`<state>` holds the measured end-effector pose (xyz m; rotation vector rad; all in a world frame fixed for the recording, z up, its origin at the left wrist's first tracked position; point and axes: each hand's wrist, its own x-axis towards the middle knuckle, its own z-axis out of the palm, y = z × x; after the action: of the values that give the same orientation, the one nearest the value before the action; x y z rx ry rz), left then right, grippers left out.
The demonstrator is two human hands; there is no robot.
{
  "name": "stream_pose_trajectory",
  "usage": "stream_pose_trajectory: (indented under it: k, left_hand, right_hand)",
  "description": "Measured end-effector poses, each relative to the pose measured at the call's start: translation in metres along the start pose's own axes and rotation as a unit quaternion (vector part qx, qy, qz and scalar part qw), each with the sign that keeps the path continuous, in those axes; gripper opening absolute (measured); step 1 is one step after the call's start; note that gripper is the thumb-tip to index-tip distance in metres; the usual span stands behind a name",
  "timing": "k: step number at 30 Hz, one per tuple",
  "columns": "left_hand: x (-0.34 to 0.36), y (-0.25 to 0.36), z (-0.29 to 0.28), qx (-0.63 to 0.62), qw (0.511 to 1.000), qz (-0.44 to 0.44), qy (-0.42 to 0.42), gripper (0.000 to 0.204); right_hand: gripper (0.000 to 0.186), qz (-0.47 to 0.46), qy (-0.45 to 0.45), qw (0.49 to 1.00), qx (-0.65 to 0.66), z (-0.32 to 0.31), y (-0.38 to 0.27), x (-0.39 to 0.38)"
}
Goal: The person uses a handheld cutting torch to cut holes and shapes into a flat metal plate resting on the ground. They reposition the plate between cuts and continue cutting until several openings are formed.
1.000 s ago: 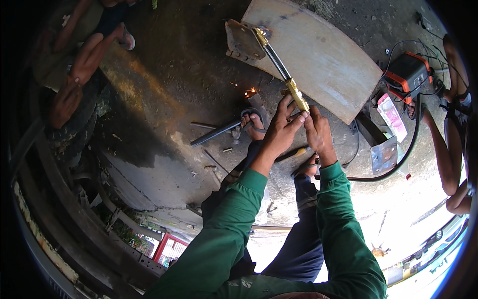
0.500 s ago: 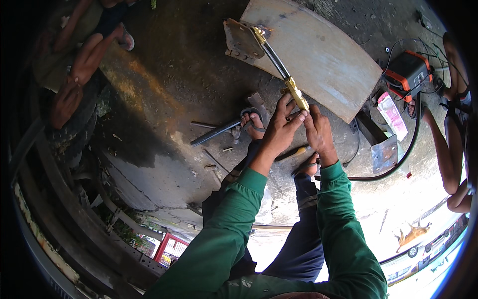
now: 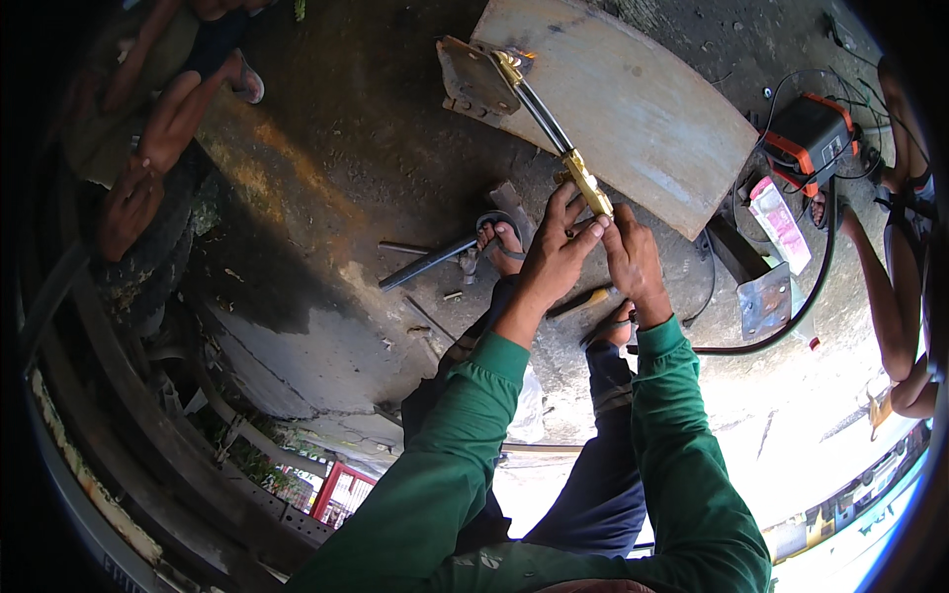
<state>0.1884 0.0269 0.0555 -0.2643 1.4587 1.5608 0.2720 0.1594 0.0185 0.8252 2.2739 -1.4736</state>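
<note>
A brass cutting torch (image 3: 542, 111) with slim metal tubes reaches away from me toward a flat steel plate (image 3: 633, 109). By its head, a small orange glow (image 3: 527, 57) shows at the plate's far left edge. My left hand (image 3: 556, 255) is closed around the rear of the torch's brass body. My right hand (image 3: 635, 259) grips the same rear end, its fingers close to the left thumb; the part between the fingers is mostly hidden. A rusty metal piece with holes (image 3: 476, 77) lies at the plate's left end, beside the torch head.
An orange-and-black machine (image 3: 811, 146) with cables stands at right, near a seated person's legs (image 3: 890, 296). A black hose (image 3: 816, 296) curves over the ground. A hammer (image 3: 583, 302) and metal bars (image 3: 425, 263) lie around my feet. Another person (image 3: 168, 128) sits at far left.
Both hands keep their grip on the torch, and its head has shifted very slightly left. The glow by the torch head looks brighter orange. An animal in the background at lower right has moved right.
</note>
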Motion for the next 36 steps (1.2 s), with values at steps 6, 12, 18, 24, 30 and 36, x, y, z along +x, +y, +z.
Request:
stream_pose_trajectory:
  k: [6,12,18,24,30,36]
  left_hand:
    - [0.001,0.003,0.002,0.007,1.000,0.000,0.004,0.069]
    - [0.001,0.001,0.003,-0.003,1.000,0.011,0.006,0.068]
    - [-0.002,0.006,0.005,-0.014,1.000,-0.006,0.013,0.069]
    - [0.000,0.002,0.003,-0.005,1.000,0.003,0.006,0.070]
    - [0.004,-0.018,-0.002,0.009,0.998,0.063,0.001,0.070]
    - [0.006,-0.019,-0.002,-0.025,0.994,0.092,-0.056,0.071]
  right_hand:
    - [0.046,-0.005,0.006,1.000,0.000,0.001,0.000,0.001]
    - [0.046,0.003,-0.003,1.000,-0.007,0.000,0.000,0.000]
    - [0.046,0.003,-0.004,1.000,-0.002,-0.002,-0.002,-0.001]
    - [0.046,0.009,-0.005,1.000,0.001,-0.002,-0.002,-0.002]
    - [0.047,-0.005,-0.004,0.999,0.054,0.003,0.008,0.000]
    - [0.050,0.054,-0.006,0.961,0.273,0.009,0.020,0.004]
